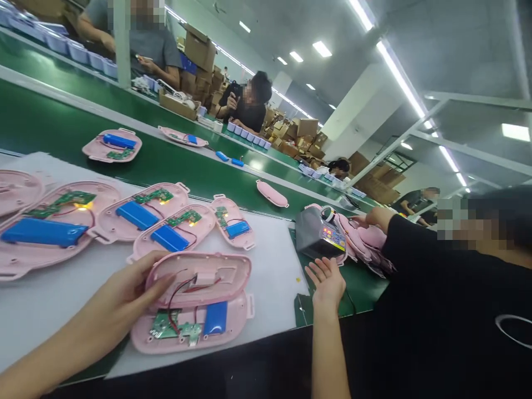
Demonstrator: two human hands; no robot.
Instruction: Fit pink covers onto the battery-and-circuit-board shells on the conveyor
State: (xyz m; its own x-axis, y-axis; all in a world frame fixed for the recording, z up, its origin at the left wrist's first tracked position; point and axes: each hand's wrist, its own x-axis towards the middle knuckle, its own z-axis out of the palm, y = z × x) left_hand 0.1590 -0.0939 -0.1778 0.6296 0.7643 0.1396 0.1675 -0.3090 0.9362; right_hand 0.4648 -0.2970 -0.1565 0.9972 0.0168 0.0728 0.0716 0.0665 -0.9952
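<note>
My left hand (139, 293) grips a pink plastic shell half (233, 271) by its left edge, thumb on the inside. It is tilted up over a second pink shell half (145, 344), which holds a green circuit board (165, 324) and a blue battery pack (215, 318). Red and black wires run between the two halves. My right hand (328, 282) is palm up with its fingers apart and nothing visible in it. It is just in front of a grey box-shaped machine (311, 235) with a lit display and buttons, which looks like a tape dispenser.
Several pink shells with boards and batteries, such as one shell (235, 221), lie on the white foam sheet (270, 277). A closed pink case (272, 194) lies on the green conveyor (199, 172). At right, a co-worker's arm (380, 219) reaches over stacked pink shells (361, 244).
</note>
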